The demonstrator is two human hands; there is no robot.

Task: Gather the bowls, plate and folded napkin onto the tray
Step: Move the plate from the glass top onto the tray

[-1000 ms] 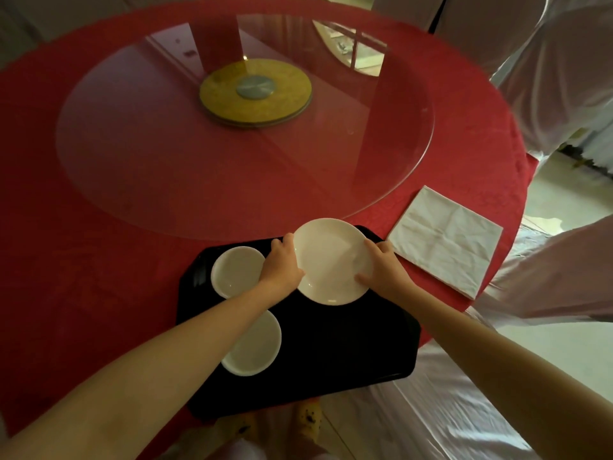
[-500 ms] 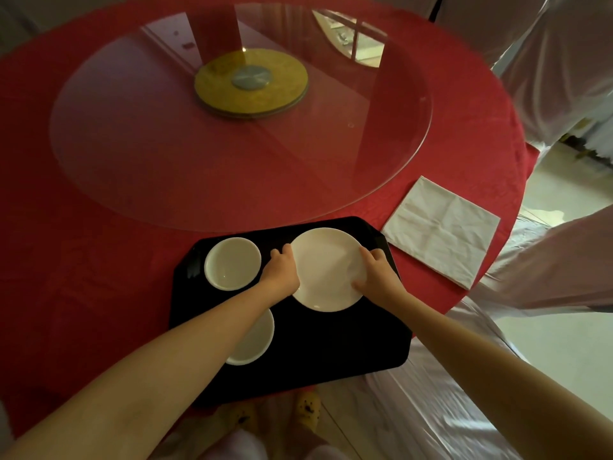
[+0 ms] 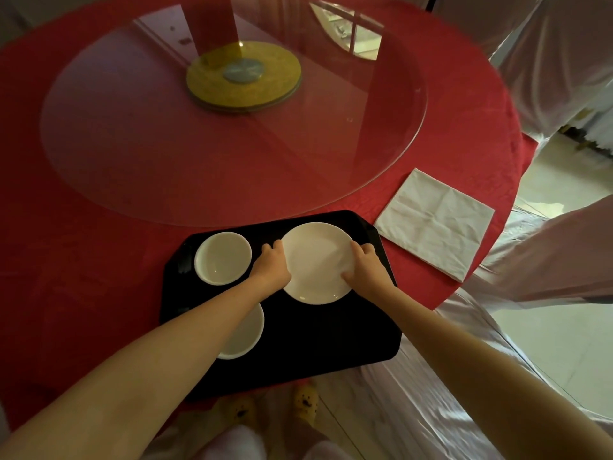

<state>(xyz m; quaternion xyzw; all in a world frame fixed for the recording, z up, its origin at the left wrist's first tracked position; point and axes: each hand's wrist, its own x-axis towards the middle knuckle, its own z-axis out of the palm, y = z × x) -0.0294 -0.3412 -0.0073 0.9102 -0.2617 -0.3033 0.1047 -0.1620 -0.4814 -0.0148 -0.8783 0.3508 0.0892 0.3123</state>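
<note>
A black tray (image 3: 331,340) lies at the near edge of the red table. On its far right part rests a white plate (image 3: 316,260). My left hand (image 3: 272,270) grips the plate's left rim and my right hand (image 3: 365,267) grips its right rim. One white bowl (image 3: 222,257) stands in the tray's far left corner. A second white bowl (image 3: 247,333) sits nearer me on the tray, partly hidden under my left forearm. The folded white napkin (image 3: 434,224) lies on the tablecloth to the right of the tray, apart from it.
A large glass turntable (image 3: 166,154) on a gold hub (image 3: 243,76) fills the middle of the table (image 3: 66,260). White-covered chairs (image 3: 547,61) stand at the right and at the near right. My feet in yellow slippers (image 3: 305,398) show below the tray.
Both hands have brought the plate down and slightly toward me, from the tray's far edge to lying on the tray. The napkin and bowls have not moved.
</note>
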